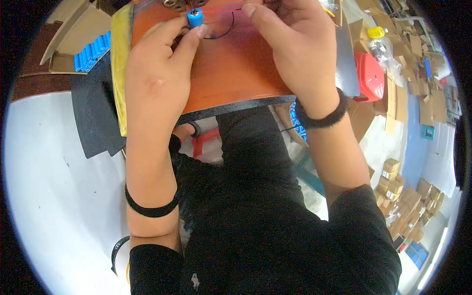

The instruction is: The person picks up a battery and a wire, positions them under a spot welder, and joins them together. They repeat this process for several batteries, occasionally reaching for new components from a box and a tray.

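Near the top edge, a blue cylindrical battery cell [195,19] stands upright on the orange-brown work surface [236,73]. My left hand [160,73] grips the cell between thumb and fingers. A thin black wire [232,25] curves from beside the cell toward my right hand [307,49], whose thumb and finger pinch the wires. A thin red wire [221,10] runs nearly straight between that hand and the top of the cell. Dark round metal parts [173,4] show just above the cell, cut off by the picture's edge.
At the left, a cardboard box [64,63] holds several blue cells [92,51]. Yellow edging [119,73] lines the work surface's left side. A red plastic stool [368,77] stands at the right. Below the surface's right side is a container of blue cells [297,120]. Cardboard boxes [393,179] lie farther right.
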`<state>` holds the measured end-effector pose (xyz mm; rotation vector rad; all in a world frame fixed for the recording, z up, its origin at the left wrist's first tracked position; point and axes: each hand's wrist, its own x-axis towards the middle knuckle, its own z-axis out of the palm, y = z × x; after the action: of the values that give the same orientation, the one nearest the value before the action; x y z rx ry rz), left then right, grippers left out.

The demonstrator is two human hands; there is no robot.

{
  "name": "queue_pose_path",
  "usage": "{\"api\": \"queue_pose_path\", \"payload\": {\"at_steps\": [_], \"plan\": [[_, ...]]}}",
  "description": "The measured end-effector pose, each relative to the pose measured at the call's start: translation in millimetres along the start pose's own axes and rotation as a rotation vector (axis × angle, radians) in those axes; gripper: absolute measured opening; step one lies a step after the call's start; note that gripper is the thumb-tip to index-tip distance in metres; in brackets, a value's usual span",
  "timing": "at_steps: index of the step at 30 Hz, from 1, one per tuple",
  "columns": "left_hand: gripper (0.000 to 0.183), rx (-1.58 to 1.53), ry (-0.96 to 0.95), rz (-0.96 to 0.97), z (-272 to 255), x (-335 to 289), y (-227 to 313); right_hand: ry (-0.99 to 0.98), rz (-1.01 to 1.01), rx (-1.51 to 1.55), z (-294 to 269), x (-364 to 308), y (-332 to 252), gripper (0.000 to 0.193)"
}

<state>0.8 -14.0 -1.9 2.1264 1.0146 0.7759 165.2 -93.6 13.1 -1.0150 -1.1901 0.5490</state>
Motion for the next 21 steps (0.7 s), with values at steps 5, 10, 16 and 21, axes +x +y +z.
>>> {"api": "queue_pose_path", "payload": {"at_steps": [5, 10, 16, 21], "plan": [[0.027, 0.026, 0.000, -0.005, -1.6, 1.8, 3.3, 0.067, 0.187, -0.085, 1.3, -1.7, -2.8, 0.012], [0.028, 0.043, 0.087, 0.062, 1.6, -0.2, -2.1, 0.071, 0.260, -0.143, 6.0, -2.1, -3.3, 0.014], [0.027, 0.032, 0.064, 0.041, -1.0, -0.8, 7.9, 0.095, 0.178, -0.170, -0.3, -8.1, 5.6, 0.018], [0.032, -0.001, -0.130, 0.230, -12.5, -5.5, 9.1, 0.120, 0.170, -0.123, -8.6, -18.1, -14.7, 0.017]]}}
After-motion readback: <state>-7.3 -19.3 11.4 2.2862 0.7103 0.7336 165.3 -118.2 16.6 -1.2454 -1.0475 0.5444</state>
